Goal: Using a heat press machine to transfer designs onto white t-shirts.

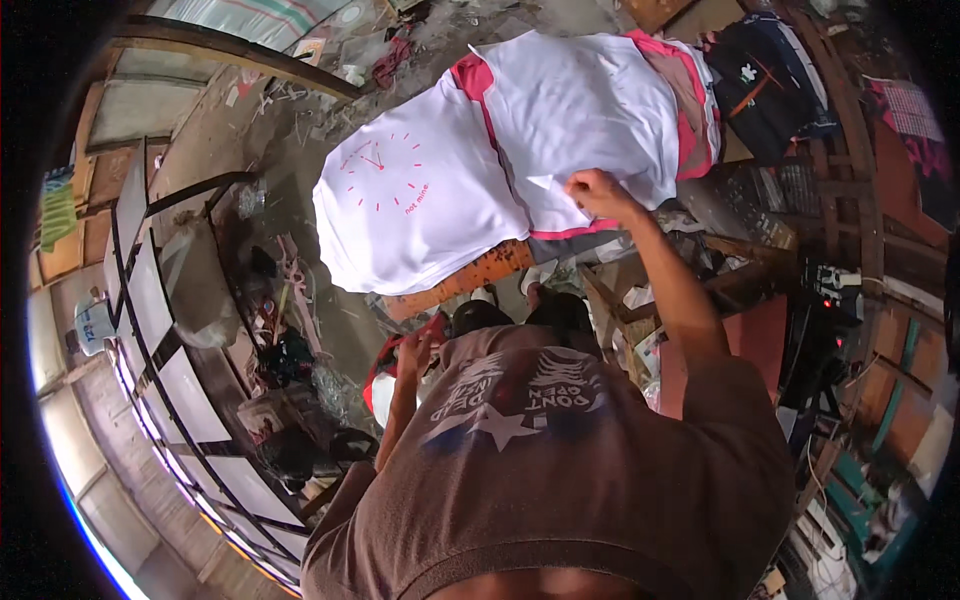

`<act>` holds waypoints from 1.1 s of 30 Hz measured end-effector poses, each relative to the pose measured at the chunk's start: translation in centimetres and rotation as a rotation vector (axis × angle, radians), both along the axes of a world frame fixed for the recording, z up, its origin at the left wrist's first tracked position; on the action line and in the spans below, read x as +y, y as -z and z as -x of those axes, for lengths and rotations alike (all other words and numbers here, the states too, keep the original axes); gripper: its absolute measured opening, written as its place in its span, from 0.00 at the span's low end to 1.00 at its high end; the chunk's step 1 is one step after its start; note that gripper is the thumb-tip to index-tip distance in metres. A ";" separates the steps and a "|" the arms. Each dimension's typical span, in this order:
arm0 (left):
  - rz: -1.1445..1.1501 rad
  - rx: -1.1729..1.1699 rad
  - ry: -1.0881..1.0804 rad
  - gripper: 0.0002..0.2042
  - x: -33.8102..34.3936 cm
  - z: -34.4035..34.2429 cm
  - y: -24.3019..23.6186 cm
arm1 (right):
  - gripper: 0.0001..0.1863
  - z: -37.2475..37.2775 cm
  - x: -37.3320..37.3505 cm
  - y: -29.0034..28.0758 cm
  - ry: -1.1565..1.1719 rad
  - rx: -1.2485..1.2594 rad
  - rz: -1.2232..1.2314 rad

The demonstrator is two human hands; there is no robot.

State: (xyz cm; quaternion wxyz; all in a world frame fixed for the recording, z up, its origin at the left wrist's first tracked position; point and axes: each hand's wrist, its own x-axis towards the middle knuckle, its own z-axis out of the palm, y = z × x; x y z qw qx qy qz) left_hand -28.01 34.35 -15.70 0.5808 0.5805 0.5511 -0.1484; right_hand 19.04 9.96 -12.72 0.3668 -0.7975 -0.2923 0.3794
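Your right hand is over the near side of the plain white cloth, its fingers bent and drawn together, seemingly clamped on a small raised fold; that pinch would suit thin material, since a peak of fabric stands up just beside your fingertips while the rest lies loose; the cloth rests on the table, toward its right end, and its weight on the layers below probably helps keep it from sliding; your left hand is low, off the table's near edge, close to a red-and-white cloth, with its fingers curled, though you cannot tell from here whether they grip it; the printed white cloth covers the left end, spread face up so its red ring of dashes shows, and it droops over the edges, apparently because it is wider than the board; both white pieces look soft, smooth and matte, with shallow wrinkles and rounded outlines; pink-red bands run along the plain one's borders, and pink and grey layers poke out at the right end; the table's bare near edge is rough, speckled orange-brown wood; beyond the right end lie dark clothes, heavier-looking and loosely layered.
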 end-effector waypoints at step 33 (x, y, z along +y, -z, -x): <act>-0.217 -1.370 1.517 0.07 -5.0 -26.7 -30.9 | 0.17 37.0 -10.1 -36.9 1.321 -0.303 -1.346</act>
